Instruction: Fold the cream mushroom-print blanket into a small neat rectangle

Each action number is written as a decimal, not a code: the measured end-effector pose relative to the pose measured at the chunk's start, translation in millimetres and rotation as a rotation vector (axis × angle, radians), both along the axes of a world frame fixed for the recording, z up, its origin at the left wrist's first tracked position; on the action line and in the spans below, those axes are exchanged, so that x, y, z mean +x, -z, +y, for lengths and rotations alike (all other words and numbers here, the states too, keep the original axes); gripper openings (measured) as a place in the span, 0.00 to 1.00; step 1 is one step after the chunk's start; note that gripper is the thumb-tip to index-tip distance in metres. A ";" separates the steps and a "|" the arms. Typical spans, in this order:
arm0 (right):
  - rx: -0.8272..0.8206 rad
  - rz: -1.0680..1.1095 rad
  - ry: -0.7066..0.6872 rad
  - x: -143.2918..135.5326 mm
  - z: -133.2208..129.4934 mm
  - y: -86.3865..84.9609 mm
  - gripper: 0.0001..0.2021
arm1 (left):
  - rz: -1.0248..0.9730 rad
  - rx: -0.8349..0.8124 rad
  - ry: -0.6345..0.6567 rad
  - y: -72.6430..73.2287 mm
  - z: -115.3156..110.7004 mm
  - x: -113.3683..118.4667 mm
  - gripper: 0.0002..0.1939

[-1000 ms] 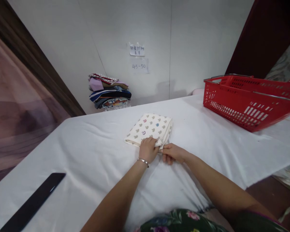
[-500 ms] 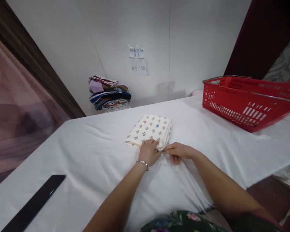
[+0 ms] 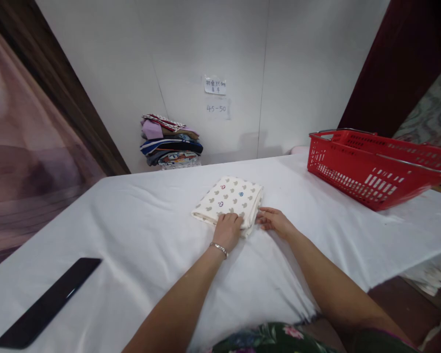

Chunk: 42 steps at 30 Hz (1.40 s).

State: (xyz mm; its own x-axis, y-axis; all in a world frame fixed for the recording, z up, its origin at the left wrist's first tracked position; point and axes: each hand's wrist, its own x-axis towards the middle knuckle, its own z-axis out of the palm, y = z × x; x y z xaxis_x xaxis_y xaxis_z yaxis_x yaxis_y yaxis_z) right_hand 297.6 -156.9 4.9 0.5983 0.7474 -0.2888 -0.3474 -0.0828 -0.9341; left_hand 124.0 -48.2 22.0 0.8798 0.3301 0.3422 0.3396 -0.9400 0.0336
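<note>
A folded cream cloth (image 3: 232, 196) with grey mushroom-like prints, and a few in red and blue, lies on the white-covered table. My left hand (image 3: 228, 231), a bracelet at its wrist, closes over the cloth's near edge. Its fingers rest on top while the thumb side is hidden. My right hand (image 3: 275, 221) is beside the cloth's right edge, fingers apart and slightly bent, with the fingertips close to the layered side. A small corner of the cloth sticks out below the near right fold.
At the right stands a red plastic basket (image 3: 349, 169) with metal handles. A pile of folded fabrics (image 3: 172, 142) is beyond the table's far edge, by the wall. On the left of the white tablecloth (image 3: 139, 235) lies a flat black strip (image 3: 51, 301).
My right hand has let go of the cloth's near right corner and moved up along its right side, fingers spreading. My left hand stays on the near edge. The view has shifted slightly.
</note>
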 end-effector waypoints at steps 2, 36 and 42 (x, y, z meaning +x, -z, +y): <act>0.017 -0.011 0.068 1.9 2.3 2.2 0.13 | 0.025 -0.010 0.015 1.9 -2.2 0.4 0.11; -0.058 0.014 0.078 106.2 85.4 -21.6 0.08 | -0.085 -0.070 0.043 7.4 -2.3 1.7 0.13; -0.104 -0.002 0.015 106.9 82.6 -19.7 0.06 | -0.063 -0.078 0.044 9.3 -2.9 3.1 0.12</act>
State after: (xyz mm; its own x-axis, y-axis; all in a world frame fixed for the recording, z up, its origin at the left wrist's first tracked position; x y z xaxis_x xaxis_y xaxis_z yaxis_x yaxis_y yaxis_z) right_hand 404.4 -74.2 24.7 0.6095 0.7046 -0.3635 -0.3475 -0.1746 -0.9213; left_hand 127.1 -51.1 12.7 0.8717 0.3191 0.3719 0.2928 -0.9477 0.1270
